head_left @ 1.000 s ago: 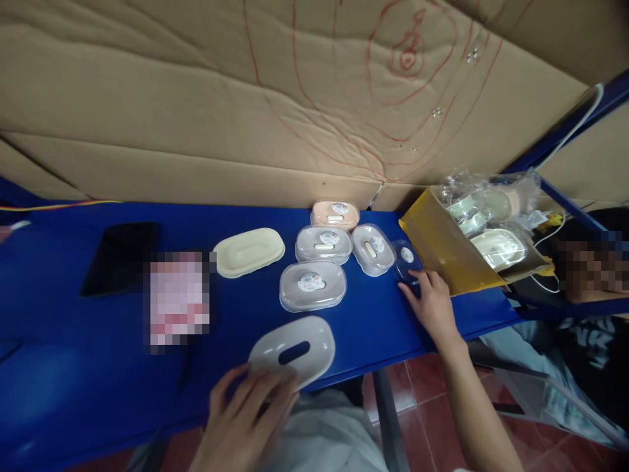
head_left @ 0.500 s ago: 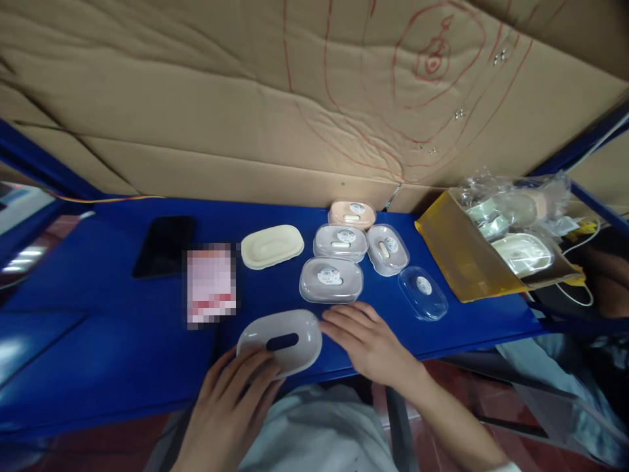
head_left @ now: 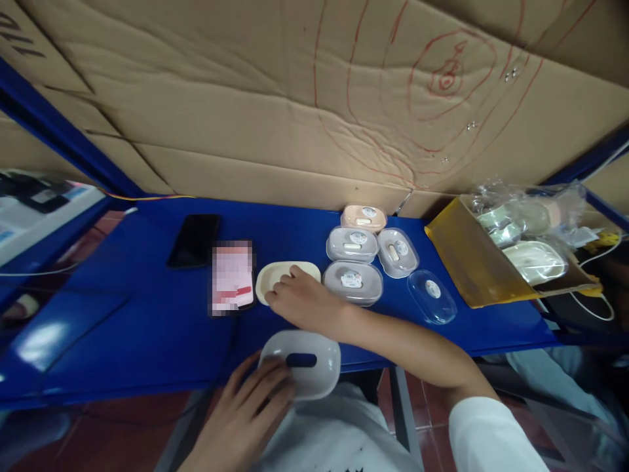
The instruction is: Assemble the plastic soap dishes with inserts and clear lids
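Note:
My left hand (head_left: 258, 393) grips the left side of a light grey oval plastic dish (head_left: 328, 367) with a long slot in its floor. Its fingers reach over the rim, and the thumb is hidden. The dish is at the table's near edge. Reaching across the front, my right hand (head_left: 297, 295) has its fingers curled onto a cream oval dish (head_left: 268, 278) and covers its middle and right side. Just right of that hand stands a grey lidded box (head_left: 361, 292) with a round label.
More lidded boxes (head_left: 351, 244) stand behind, one of them peach (head_left: 363, 216). A clear lid (head_left: 432, 298) lies to the right, beside a cardboard box (head_left: 459, 262) of bagged parts. On the left are a phone (head_left: 233, 275) with a lit screen and a black tablet (head_left: 194, 241).
My right hand has moved left from beside the grey dish onto the cream dish, which now sits closer to me. My left hand stays on the grey dish. The view has shifted slightly.

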The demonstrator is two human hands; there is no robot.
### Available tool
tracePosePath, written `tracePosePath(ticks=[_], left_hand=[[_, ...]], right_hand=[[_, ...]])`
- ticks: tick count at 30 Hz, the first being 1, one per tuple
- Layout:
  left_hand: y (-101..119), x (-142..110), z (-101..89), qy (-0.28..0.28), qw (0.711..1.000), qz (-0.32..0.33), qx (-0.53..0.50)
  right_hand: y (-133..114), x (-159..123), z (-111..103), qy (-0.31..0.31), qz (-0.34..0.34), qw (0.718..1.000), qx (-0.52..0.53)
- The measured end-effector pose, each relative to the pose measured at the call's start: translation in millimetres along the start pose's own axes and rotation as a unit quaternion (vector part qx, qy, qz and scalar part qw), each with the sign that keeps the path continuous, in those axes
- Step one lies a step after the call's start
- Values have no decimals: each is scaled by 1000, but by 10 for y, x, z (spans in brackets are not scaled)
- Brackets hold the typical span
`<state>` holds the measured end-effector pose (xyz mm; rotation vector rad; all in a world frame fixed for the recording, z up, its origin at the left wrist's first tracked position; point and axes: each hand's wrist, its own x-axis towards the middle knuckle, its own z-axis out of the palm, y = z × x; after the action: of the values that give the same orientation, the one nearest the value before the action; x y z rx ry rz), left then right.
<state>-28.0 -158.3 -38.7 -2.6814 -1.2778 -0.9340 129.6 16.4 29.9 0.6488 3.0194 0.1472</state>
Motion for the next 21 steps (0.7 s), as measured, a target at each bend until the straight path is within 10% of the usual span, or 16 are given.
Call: tracePosePath(ticks=[9, 13, 21], left_hand=[[97, -146, -173, -23, 997, 51, -60], [23, -95, -163, 35, 999, -6, -17], [-91, 470, 42, 61, 984, -79, 148]], right_hand=[[-83, -830, 115, 75, -44, 991, 104], [65, -1353, 205, 190, 92, 972, 100], [91, -1896, 604, 199, 251, 946, 52]])
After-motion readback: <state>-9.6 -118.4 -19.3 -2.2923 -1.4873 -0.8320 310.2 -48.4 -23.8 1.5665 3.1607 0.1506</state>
